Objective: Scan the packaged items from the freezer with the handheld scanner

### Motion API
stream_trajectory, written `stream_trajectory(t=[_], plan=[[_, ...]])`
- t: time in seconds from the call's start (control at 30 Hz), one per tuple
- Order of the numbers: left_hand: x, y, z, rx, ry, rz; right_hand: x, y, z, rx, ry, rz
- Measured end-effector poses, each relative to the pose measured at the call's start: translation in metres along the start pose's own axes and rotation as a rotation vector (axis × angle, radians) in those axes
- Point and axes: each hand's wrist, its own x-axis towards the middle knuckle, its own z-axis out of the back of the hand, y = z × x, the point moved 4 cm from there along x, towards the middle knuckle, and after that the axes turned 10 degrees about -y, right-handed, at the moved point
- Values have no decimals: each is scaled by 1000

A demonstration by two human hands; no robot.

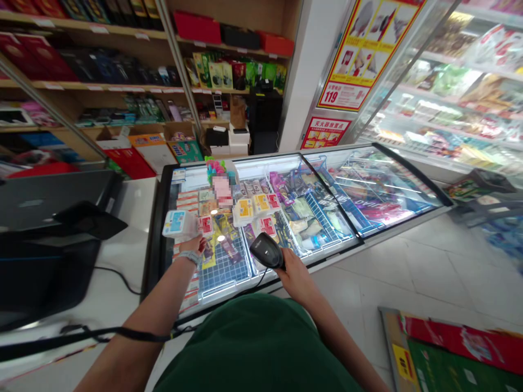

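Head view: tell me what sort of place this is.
It looks like the checkout area of a small shop or supermarket: shelves edged with price labels, a glass-topped freezer of packaged goods, and what appears a barcode scanner in the right hand.

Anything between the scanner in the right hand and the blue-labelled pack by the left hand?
Yes, in this view the left hand and a red-labelled pack lie near the straight line from the scanner to the blue-labelled pack. Their heights are unclear, so a raised path may clear them.
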Motion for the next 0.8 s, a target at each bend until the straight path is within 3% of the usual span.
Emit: stream_trajectory(t=[0.2, 0.5, 0.8], plan=[[-24, 23, -8, 231, 174, 24, -1, -3, 2, -2, -14, -20], [-79, 52, -49, 522, 504, -89, -10, -28, 12, 44, -135, -44], [-117, 69, -94, 694, 564, -172, -33, -70, 29, 105, -369, -188]])
